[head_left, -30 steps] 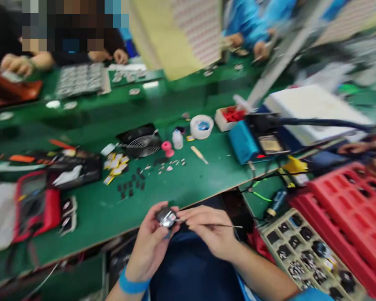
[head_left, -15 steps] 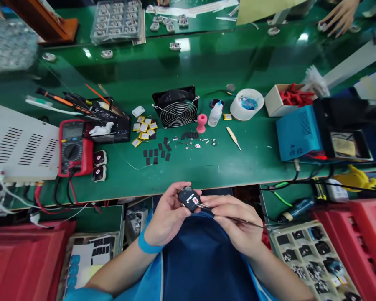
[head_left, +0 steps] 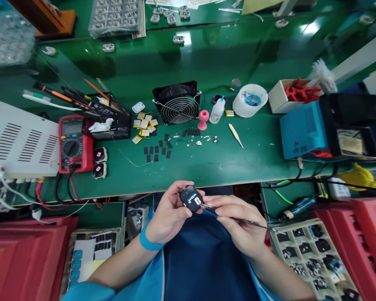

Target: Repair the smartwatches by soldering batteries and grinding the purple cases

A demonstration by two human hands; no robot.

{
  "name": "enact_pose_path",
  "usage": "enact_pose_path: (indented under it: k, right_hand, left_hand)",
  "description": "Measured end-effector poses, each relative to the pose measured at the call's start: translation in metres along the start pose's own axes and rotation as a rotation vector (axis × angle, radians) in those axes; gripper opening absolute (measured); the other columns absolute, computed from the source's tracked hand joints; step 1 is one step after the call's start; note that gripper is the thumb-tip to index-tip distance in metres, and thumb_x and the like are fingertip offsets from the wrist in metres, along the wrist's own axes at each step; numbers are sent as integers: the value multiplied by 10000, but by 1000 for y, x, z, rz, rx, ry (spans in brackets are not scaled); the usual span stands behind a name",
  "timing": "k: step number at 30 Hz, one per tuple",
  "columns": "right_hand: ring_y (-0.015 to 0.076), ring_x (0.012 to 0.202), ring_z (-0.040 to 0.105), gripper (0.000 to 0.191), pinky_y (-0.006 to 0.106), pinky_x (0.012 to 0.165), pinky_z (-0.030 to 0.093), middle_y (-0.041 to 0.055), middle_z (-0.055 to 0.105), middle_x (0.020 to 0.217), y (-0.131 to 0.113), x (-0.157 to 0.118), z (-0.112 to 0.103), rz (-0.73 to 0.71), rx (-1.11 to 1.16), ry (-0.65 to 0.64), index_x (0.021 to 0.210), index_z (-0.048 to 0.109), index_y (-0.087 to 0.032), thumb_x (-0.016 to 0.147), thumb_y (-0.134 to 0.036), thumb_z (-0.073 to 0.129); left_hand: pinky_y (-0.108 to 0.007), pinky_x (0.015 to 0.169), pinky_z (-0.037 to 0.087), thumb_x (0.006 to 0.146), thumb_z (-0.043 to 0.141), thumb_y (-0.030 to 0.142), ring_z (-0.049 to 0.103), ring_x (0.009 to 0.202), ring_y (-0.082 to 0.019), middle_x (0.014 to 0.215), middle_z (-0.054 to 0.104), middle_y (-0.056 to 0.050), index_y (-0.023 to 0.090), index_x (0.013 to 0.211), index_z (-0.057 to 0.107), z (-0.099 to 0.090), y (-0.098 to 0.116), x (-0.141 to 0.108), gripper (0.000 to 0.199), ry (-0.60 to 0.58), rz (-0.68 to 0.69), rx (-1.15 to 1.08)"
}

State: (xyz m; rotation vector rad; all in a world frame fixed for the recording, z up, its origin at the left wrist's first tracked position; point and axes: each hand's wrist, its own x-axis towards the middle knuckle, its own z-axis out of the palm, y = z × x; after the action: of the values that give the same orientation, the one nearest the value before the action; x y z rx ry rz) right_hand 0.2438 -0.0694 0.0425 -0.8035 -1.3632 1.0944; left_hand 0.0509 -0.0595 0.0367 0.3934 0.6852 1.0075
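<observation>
A: Where is the black device [head_left: 191,199]?
B: In the left hand [head_left: 167,215], its fingers clamped on the casing, label side up, beside the near edge of the green counter [head_left: 253,161].
A: And the right hand [head_left: 241,221]?
B: Its fingers are closed on a slim tool [head_left: 252,223], tip at the white label [head_left: 197,200].

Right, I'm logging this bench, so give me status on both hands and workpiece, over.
Left hand holding black device. Right hand holding thin metal tool, tip at device's white label. Fan and bottle beyond, apart from both hands.
</observation>
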Motion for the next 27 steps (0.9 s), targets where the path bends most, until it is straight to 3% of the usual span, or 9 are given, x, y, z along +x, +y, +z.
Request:
enact_pose_path:
  k: [9, 27]
  right_hand:
    - [256, 1103, 788, 357, 436, 951, 681, 75, 813, 1151, -2, -1, -7, -9, -41, -58, 1179, 772, -258, 912, -32, 699]
    - [268, 1101, 789, 339, 460, 934, 686, 79, 814, 1145, -1, -7, -9, -15, -28, -46, 1201, 762, -274, 930, -79, 700]
  left_hand:
    - [-212, 769, 620, 689, 991, 240, 766, 819, -140, 1045, 809, -37, 227, 1153, 680, -1, -1, 0, 560, 4, -1, 21]
    - [-235, 768, 631, 688, 991, 260, 770, 850, -164, 1041, 810, -38, 231, 1157, 672, 0, -2, 0, 568, -6, -20, 37]
